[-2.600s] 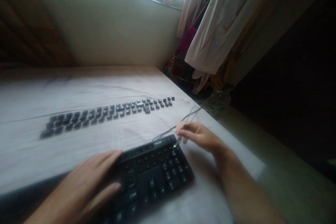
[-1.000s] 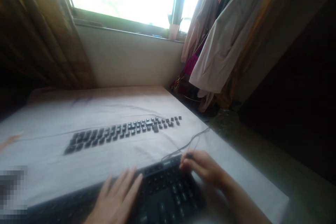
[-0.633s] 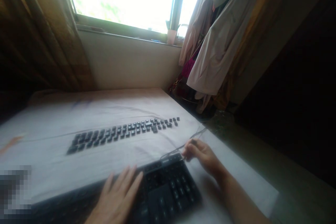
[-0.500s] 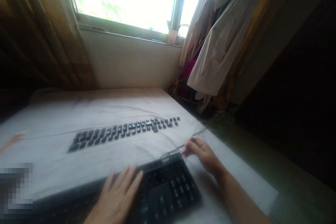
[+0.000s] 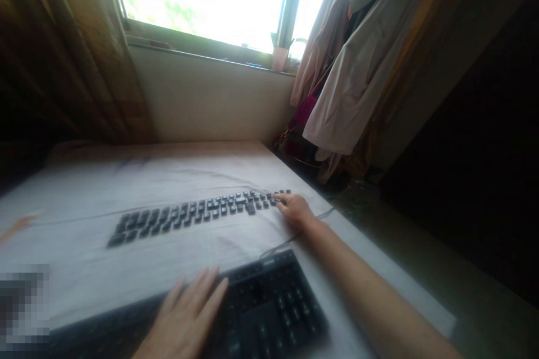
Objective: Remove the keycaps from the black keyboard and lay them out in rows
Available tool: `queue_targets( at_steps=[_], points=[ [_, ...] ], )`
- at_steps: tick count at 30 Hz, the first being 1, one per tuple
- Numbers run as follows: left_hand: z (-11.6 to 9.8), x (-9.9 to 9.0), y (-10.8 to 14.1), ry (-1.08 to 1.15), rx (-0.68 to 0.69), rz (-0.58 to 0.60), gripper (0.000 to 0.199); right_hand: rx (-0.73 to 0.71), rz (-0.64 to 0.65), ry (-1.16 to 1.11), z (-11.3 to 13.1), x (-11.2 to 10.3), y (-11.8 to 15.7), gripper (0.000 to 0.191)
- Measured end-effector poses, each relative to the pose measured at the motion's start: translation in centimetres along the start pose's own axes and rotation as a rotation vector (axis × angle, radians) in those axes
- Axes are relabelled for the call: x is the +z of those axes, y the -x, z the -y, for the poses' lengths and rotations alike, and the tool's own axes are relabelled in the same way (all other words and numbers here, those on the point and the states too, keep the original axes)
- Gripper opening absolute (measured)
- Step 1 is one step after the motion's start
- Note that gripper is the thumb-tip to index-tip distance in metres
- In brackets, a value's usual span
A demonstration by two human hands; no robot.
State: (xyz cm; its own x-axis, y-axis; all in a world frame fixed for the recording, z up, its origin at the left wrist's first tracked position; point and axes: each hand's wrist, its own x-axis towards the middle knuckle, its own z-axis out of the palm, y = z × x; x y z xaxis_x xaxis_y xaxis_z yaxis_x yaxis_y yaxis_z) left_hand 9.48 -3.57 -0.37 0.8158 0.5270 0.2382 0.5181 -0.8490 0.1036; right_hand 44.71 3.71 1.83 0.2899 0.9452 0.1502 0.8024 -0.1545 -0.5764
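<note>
Keyboard [image 5: 252, 303] of dark, hard plastic is lying on a pale cloth [image 5: 168, 261] towards six o'clock in the view, its long axis running from between eight and nine o'clock to between two and three, with the number-pad end pointing to the latter. Its outline is forming a long, straight-edged slab; keys with pale markings are rising in neat blocks at that end, while the nearer-nine stretch is staying too dark and blurred to read. Across it, the left hand [image 5: 189, 308] is resting flat, palm down, fingers spread and pointing towards one o'clock, gripping nothing. Beyond, at twelve o'clock from the keyboard, small blocky dark keycaps [image 5: 192, 210] are sitting in slanting rows that are running roughly along the same axis. At the three o'clock end of these rows, the right hand [image 5: 292, 208] is pinching a thin wire tool [image 5: 272, 196] between thumb and finger, the fine prongs showing only faintly. A slim, rounded cable [image 5: 278, 247] is leading from the keyboard's far edge towards two o'clock, passing behind the right forearm. The cloth is creasing softly, its weave too blurred to make out, and a heavy brownish curtain [image 5: 71, 56] is hanging in folds at ten o'clock.
</note>
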Motion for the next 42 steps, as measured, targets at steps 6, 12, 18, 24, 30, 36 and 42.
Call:
queue_targets(
  at_steps=[6, 12, 18, 24, 30, 36, 42],
  points=[
    [1.8, -0.2, -0.2, 0.019, 0.021, 0.040, 0.081, 0.031, 0.035, 0.168, -1.5, -0.3, -0.3, 0.025],
    [1.4, -0.4, -0.2, 0.025, -0.023, 0.054, 0.080, -0.003, 0.030, 0.203, -1.8, 0.1, 0.0, 0.027],
    [0.8, 0.2, 0.2, 0.023, -0.051, 0.034, 0.076, -0.007, 0.027, 0.234, -2.0, 0.3, 0.3, 0.026],
    [1.8, 2.7, 0.6, -0.039, 0.003, -0.084, 0.085, 0.033, -0.016, 0.280, -2.6, 0.2, 0.0, 0.027],
    [2.4, 2.0, 0.4, -0.107, 0.081, -0.165, 0.090, 0.167, -0.152, 0.380, -5.5, -1.9, 2.1, 0.027],
    [1.9, 0.8, 0.2, -0.126, 0.084, -0.163, 0.089, 0.245, -0.202, 0.500, -8.4, -3.7, 4.5, 0.027],
    [1.4, 0.9, -0.1, -0.157, 0.080, -0.183, 0.083, 0.191, -0.159, 0.560, -8.7, -3.5, 3.9, 0.028]
  ],
)
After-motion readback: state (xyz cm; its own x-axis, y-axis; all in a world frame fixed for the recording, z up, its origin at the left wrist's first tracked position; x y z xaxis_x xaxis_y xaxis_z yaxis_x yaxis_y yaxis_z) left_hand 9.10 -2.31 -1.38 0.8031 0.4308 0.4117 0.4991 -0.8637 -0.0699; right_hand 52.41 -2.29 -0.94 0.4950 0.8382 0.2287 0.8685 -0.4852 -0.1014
